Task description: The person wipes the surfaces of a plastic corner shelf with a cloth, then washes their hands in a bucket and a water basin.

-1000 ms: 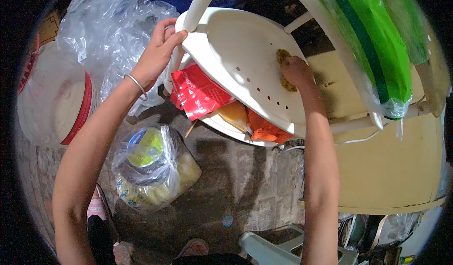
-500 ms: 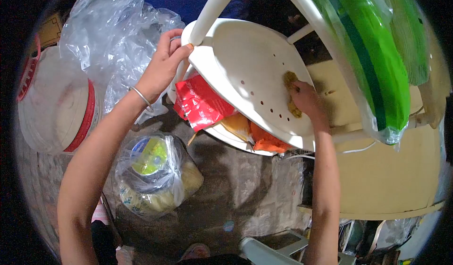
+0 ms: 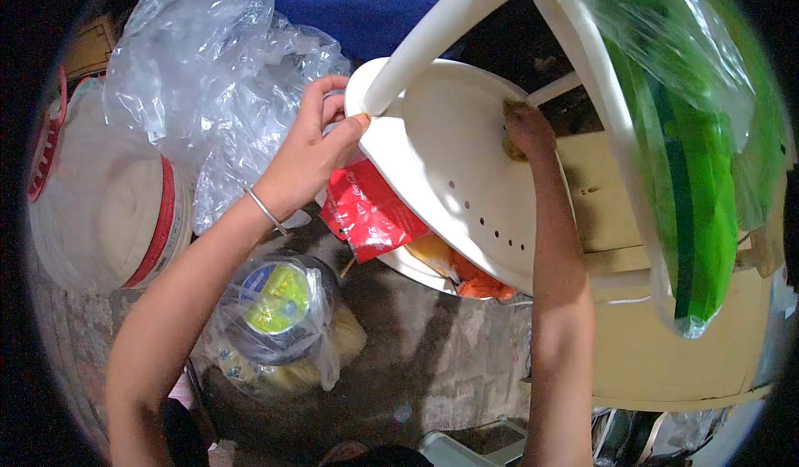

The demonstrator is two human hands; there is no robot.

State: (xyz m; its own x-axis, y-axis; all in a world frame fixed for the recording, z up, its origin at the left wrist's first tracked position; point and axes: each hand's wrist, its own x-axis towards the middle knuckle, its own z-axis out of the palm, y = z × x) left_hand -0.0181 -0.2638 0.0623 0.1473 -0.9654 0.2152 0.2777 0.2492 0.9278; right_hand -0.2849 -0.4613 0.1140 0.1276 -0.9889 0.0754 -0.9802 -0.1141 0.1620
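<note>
A white plastic chair (image 3: 441, 126) is tilted in front of me, its seat pierced by a row of small holes. My left hand (image 3: 320, 138), with a bangle at the wrist, grips the seat's rim beside the armrest post, thumb on top. My right hand (image 3: 535, 134) presses a brownish-yellow scrubbing pad (image 3: 513, 148) against the seat near its far right edge; the fingers partly cover the pad. Below the seat's near edge, a red wrapper (image 3: 370, 213) and an orange wrapper (image 3: 478, 280) stick out over another white rim.
At left stand a large clear jar (image 3: 100, 209) with a red band and a crumpled clear plastic bag (image 3: 225, 76). A tied bag with a green-labelled tub (image 3: 279, 296) sits on the floor. A green plastic-wrapped bundle (image 3: 703, 242) hangs at right over a cream panel (image 3: 691, 359).
My right hand and the pad have moved up the seat, away from me, toward its far edge. My left hand keeps its grip on the rim. The whole view has shifted slightly.
</note>
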